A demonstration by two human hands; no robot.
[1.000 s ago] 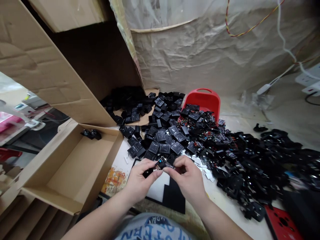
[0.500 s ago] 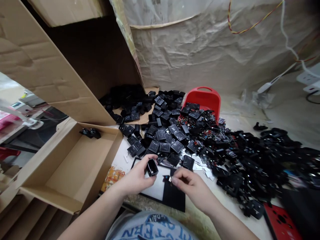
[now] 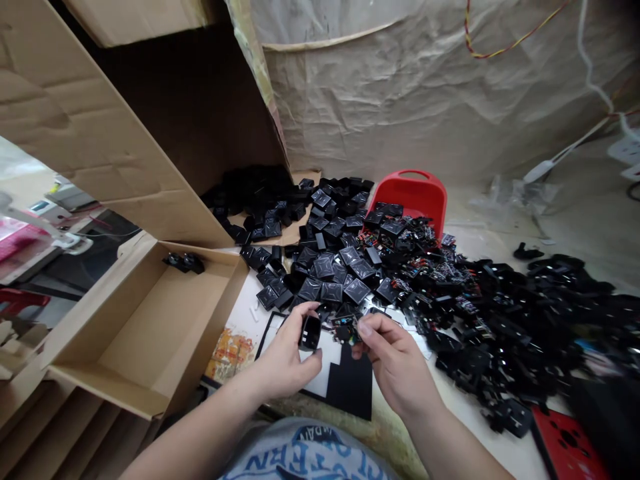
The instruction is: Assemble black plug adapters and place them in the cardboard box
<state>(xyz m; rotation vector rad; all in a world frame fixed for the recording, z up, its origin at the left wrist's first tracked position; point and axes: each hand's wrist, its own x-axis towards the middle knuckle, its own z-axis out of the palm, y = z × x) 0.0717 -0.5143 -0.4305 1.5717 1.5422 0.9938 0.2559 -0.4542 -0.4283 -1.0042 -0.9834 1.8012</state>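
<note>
My left hand (image 3: pixel 290 350) is closed around a hollow black plastic housing (image 3: pixel 311 333), whose open end faces me and to the right. Between the thumb and fingers of my right hand (image 3: pixel 390 350) is a small circuit board (image 3: pixel 346 329) with tiny coloured parts. The board hangs just right of the housing, apart from it. Beneath both hands lies a black and white mat (image 3: pixel 350 390). Beyond them, a heap of black housings (image 3: pixel 323 267) spreads over the table. Loose circuit boards (image 3: pixel 425 247) spill out of a red plastic bin (image 3: pixel 414 193) behind the heap.
At left stands a shallow cardboard box (image 3: pixel 145 333) with a few black assembled pieces (image 3: pixel 184 262) in its far corner. A large carton (image 3: pixel 125 133) leans behind it. Many black plastic parts (image 3: pixel 525 313) cover the right side, near a red plate (image 3: pixel 565 440).
My right hand has risen from the mat, now with a circuit board in its fingers beside the housing. My left hand still holds the housing, its open end turned slightly.
</note>
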